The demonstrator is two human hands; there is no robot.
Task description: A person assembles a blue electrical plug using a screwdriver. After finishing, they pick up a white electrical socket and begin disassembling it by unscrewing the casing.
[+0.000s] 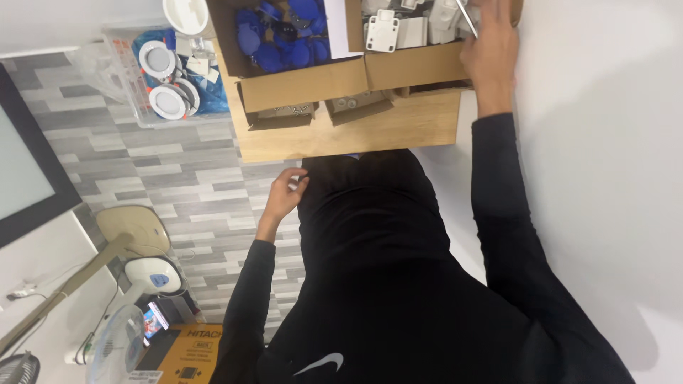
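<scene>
The right hand point(491, 60) reached into the cardboard box of white plastic parts point(409, 32) at the top of the view. A thin metal rod point(467, 18) ran across its fingers, but the fingertips were cut off by the frame edge, so whether the grip was closed on the rod could not be told. The box's upper part was also out of frame, and the white parts inside showed only as blocky housings, one with a square face.

Just beside it stood a second cardboard box point(299, 78) filled with blue teardrop-shaped tags point(284, 35), its far end likewise cropped. Both boxes rested on a light wooden counter point(398, 128), with two small open cartons point(324, 108) tucked against their front flaps; their contents were hard to make out.

The left hand point(284, 195) hung loosely curled at the edge of the person's black clothing, holding nothing, well apart from the boxes.

A clear plastic bin point(167, 78) with round white fittings and blue material sat on the grey plank floor beside the counter. A white fan point(121, 334) and a yellow printed carton point(188, 355) lay at the lower corner, partly cropped.
</scene>
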